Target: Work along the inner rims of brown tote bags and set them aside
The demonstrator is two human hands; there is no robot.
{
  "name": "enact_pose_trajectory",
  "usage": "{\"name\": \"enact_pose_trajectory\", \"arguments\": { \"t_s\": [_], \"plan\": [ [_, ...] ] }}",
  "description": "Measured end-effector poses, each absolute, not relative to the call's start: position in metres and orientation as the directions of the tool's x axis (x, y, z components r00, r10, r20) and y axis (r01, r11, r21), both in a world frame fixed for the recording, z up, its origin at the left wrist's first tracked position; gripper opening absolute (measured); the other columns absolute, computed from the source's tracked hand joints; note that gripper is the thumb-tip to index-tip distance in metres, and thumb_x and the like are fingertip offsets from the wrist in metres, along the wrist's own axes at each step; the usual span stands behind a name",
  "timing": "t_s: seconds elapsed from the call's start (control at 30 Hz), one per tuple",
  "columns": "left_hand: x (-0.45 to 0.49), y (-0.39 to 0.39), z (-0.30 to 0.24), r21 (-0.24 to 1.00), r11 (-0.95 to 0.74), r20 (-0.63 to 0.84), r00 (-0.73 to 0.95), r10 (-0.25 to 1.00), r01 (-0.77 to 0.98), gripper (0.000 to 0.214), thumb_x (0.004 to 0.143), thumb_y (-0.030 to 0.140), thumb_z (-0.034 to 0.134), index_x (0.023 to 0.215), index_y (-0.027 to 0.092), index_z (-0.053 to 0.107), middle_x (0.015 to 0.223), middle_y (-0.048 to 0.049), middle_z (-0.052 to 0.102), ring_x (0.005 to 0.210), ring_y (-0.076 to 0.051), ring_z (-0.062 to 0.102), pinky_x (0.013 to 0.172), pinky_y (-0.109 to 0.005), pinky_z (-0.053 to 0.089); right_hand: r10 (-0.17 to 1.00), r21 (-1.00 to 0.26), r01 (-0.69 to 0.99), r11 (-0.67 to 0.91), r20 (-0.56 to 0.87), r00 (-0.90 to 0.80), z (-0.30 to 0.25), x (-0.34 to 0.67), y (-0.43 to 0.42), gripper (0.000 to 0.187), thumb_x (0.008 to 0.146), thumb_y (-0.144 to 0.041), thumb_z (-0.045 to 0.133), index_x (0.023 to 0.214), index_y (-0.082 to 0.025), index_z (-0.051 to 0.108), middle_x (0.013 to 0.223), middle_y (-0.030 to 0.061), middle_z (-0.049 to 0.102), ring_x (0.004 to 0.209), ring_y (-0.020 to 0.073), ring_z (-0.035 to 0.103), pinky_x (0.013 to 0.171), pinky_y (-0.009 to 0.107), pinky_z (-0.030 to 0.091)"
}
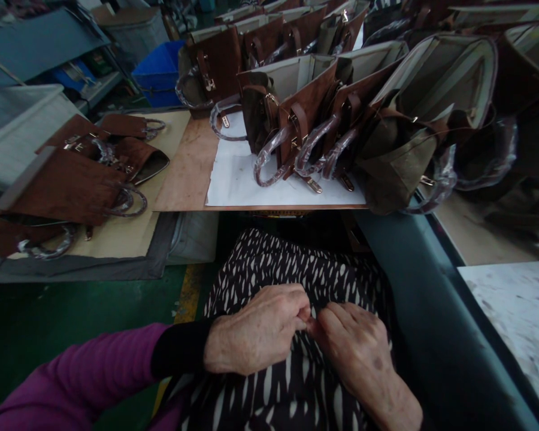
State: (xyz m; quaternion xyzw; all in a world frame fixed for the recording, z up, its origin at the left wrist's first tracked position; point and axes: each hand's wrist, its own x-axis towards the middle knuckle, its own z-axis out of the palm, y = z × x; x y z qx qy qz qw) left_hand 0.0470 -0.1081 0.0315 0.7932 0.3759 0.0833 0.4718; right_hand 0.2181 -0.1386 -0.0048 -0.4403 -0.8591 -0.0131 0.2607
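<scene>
Both hands rest on my lap over a black cloth with white dashes (291, 383). My left hand (256, 332) is curled, its fingertips pinched together at the middle. My right hand (354, 347) meets it there, fingers also pinched. Whatever sits between the fingertips is too small to make out. A purple sleeve with a black cuff (94, 371) covers my left arm. Ahead, a wooden table (188, 173) carries rows of brown handbags (305, 114) with plastic-wrapped handles, standing on white paper (238, 179).
More brown handbags (72, 179) lie flat on a low padded surface at the left. A blue crate (159, 72) stands behind them. A dark bench edge (422, 287) runs along my right, with a white speckled surface (521, 317) beyond. Green floor (72, 311) lies at the left.
</scene>
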Motion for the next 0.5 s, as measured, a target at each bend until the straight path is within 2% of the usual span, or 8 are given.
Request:
{"name": "enact_pose_trajectory", "arguments": {
  "t_s": [0.23, 0.37, 0.5],
  "plan": [
    [0.040, -0.112, 0.034, 0.851, -0.293, -0.147, 0.733, 0.664, 0.436, 0.012, 0.085, 0.006, 0.036, 0.082, 0.017, 0.041, 0.087, -0.0026, 0.050, 0.081, -0.013, 0.045, 0.077, -0.023, 0.038, 0.753, -0.231, 0.762, 0.605, 0.477, -0.454, -0.006, 0.220, -0.143, 0.040, 0.087, -0.023, 0.050, 0.048, -0.018, 0.044, 0.045, -0.0012, 0.042, 0.047, 0.0122, 0.035, 0.051, 0.029, 0.024],
    [0.033, -0.114, 0.038, 0.857, -0.274, -0.101, 0.662, 0.742, 0.437, 0.013, 0.086, 0.006, 0.036, 0.080, 0.016, 0.041, 0.085, -0.0018, 0.049, 0.079, -0.012, 0.045, 0.075, -0.023, 0.037, 0.752, -0.223, 0.772, 0.595, 0.494, -0.436, -0.004, 0.220, -0.143, 0.039, 0.085, -0.027, 0.054, 0.049, -0.019, 0.043, 0.044, -0.0024, 0.041, 0.047, 0.0121, 0.036, 0.052, 0.029, 0.025],
    [0.031, -0.117, 0.036, 0.856, -0.188, -0.153, 0.583, 0.798, 0.482, 0.015, 0.090, 0.015, 0.038, 0.077, 0.016, 0.044, 0.077, 0.0015, 0.051, 0.072, -0.009, 0.047, 0.070, -0.021, 0.036, 0.757, -0.224, 0.778, 0.588, 0.490, -0.432, -0.004, 0.218, -0.143, 0.040, 0.087, -0.030, 0.052, 0.049, -0.019, 0.044, 0.044, -0.0023, 0.042, 0.048, 0.0123, 0.038, 0.053, 0.028, 0.026]
  ]
}}
